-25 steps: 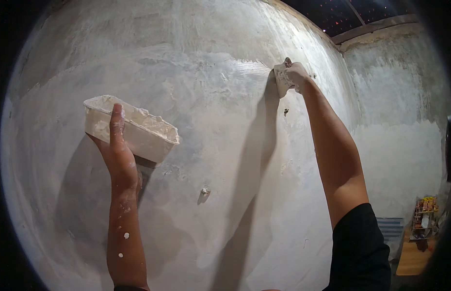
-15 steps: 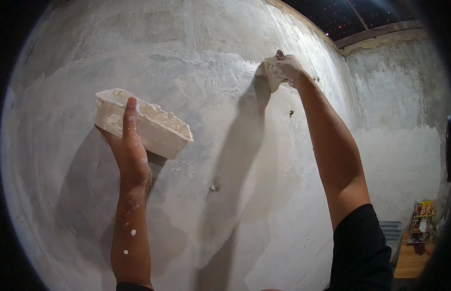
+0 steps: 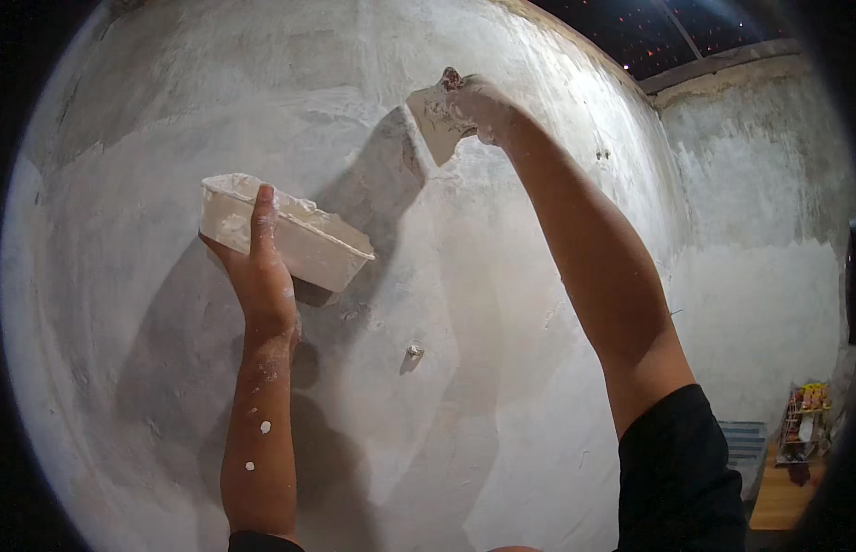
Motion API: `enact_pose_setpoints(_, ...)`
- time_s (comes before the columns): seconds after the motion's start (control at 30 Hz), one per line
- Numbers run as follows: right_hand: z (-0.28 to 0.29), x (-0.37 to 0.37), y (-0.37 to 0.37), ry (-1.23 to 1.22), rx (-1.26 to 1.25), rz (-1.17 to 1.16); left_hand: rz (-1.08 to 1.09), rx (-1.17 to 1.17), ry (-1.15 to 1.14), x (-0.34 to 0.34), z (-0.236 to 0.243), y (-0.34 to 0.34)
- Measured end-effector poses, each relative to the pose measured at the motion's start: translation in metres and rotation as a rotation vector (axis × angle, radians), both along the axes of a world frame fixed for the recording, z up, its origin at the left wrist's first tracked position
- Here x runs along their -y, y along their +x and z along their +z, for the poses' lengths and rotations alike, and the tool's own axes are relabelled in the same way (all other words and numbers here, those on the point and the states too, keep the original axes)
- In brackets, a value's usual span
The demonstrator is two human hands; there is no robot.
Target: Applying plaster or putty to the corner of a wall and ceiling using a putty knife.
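Note:
My left hand [image 3: 262, 276] holds up a long white plastic trough [image 3: 318, 258] coated with white paste, thumb along its near side and fingers hidden beneath. Up and to the right, my right hand [image 3: 479, 110] is closed on a wide scraper [image 3: 433, 124] with a small dark handle, its pale blade smeared with paste and laid against the wall [image 3: 465, 304]. The wall is patchy grey and white, with wet-looking paste around the blade. White spatters dot my left forearm and both hands.
A small fitting [image 3: 414, 354] sticks out of the wall below the trough. Another pale wall [image 3: 750, 304] meets it at the right, under dark roofing [image 3: 676, 28]. At lower right stand a wooden table [image 3: 778, 497], a rack of small packets [image 3: 803, 419] and a striped panel [image 3: 744, 446].
My right hand and the scraper have swept left and upward along the wall. The trough in my left hand has shifted slightly to the right.

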State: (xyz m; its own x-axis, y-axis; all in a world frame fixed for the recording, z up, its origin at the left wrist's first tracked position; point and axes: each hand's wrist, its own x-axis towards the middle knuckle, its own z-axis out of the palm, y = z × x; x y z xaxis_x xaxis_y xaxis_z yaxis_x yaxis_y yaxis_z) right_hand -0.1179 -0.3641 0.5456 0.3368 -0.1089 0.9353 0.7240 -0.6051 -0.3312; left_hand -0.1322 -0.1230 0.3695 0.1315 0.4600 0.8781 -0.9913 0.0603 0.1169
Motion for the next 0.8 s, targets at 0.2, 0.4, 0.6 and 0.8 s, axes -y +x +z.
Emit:
enact_pose_setpoints(0.2,0.004,0.087,0.002,0.103,0.163,-0.077,0.012,-0.032,-0.004,0.012,0.004,-0.013)
enact_pose_setpoints(0.4,-0.011,0.122,0.022,0.245,0.039,-0.504,0.05,-0.028,0.055,0.017,0.006,-0.017)
enact_pose_setpoints(0.6,-0.007,0.067,0.023,0.12,0.167,-0.545,-0.008,-0.052,0.067,0.013,0.006,-0.014)
enact_pose_setpoints(0.8,-0.021,-0.025,0.062,0.007,0.528,-0.006,-0.083,-0.008,0.097,0.016,0.01,-0.006)
